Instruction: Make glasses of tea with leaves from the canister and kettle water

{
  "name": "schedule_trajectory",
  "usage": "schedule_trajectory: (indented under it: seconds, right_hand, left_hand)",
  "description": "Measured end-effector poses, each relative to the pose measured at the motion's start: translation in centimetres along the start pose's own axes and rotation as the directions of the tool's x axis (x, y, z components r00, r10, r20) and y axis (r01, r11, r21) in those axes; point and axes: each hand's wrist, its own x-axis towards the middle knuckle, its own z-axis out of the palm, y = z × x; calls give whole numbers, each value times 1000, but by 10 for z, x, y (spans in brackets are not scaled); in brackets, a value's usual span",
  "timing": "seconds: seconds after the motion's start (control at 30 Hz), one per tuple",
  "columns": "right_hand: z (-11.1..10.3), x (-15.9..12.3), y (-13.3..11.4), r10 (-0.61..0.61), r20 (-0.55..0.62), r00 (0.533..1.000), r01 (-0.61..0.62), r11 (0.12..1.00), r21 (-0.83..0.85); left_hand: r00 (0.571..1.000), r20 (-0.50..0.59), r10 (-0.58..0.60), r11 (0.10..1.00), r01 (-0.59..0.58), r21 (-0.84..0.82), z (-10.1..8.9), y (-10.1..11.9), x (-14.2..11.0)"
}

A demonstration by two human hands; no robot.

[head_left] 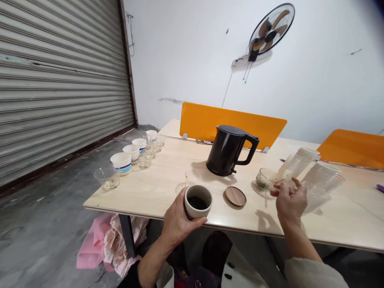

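Cup left, glass bowl right

Left hand [177,222] grasps upright cup [198,203] by table's front edge. Glass bowl [258,179], leaves inside, sits just beyond right hand [290,202], the nearer hand; can't tell if its fingers pinch anything.

L sleeve [129,279] prob. blk, R sleeve [313,273] lt grey

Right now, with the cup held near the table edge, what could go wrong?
The left hand holds the cup with its open top up and dark contents inside, so a tilt could spill them over the table's near edge. The right hand is close to the tall stacks of clear cups; a careless sleeve or wrist might knock one over. It could also bump the glass bowl of leaves.
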Motion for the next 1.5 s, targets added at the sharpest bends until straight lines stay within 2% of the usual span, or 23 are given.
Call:
schedule_trajectory:
  seconds: [0.03,0.1,0.13,0.2,0.23,0.3,0.37,0.43,0.5,0.57,0.6,0.7,0.8,0.9,1.07,1.3,1.37,1.5]
  right_hand:
    - [-1,-12,-4,-29,46,998,31,999,-31]
    - [2,-36,-11,-92,250,964,116,990,-83]
    - [7,-46,-13,-128,380,916,179,979,-100]
    - [20,-62,-13,-201,600,774,340,932,-126]
    - [27,-68,-11,-226,667,710,418,898,-140]
    - [40,-74,-5,-237,731,639,520,834,-184]
    - [47,-77,0,-228,745,626,542,815,-206]
    - [48,-78,-2,-242,718,653,520,833,-192]
    - [44,-81,-16,-263,676,688,468,873,-136]
    - [37,-87,-41,-286,665,690,413,910,-38]
    - [35,-92,-57,-308,677,668,395,918,29]
    - [33,-108,-104,-432,723,540,405,886,226]
    - [41,-123,-138,-516,736,438,491,823,285]
    - [50,-132,-154,-533,765,361,602,760,246]
    - [58,-136,-163,-544,797,264,730,652,204]
    - [61,-141,-163,-554,812,182,830,529,175]
    - [61,-142,-163,-548,816,184,825,538,175]
    - [59,-143,-156,-581,784,219,752,612,244]
  left_hand:
    - [1000,0,0,1000,0,0,0,0,0]
    - [1000,-1,-4,1000,4,-4,0,0,0]
    - [1000,-4,-7,1000,7,-6,0,1,0]
    - [1000,-10,-8,1000,7,-10,0,1,1]
    - [1000,-13,-5,1000,5,-13,-1,2,1]
    - [1000,-17,6,1000,-6,-26,-2,2,1]
    - [1000,-20,18,999,-19,-42,-2,3,1]
    - [999,-24,24,998,-25,-55,-3,3,1]
    - [999,-23,29,998,-30,-62,-4,3,0]
    - [999,-22,41,997,-42,-65,-4,3,0]
    - [999,-23,49,997,-51,-66,-4,4,0]
    - [998,-28,54,996,-56,-75,-4,4,0]
    - [999,-30,33,998,-35,-56,-1,3,0]
    - [997,-46,56,998,-56,-2,3,-1,1]
    - [990,-75,122,992,-118,51,8,-7,2]
    - [997,-39,69,996,-67,50,5,-2,3]
    - [998,-30,50,998,-49,39,5,-2,3]
    - [998,-53,37,999,-37,-12,5,2,3]
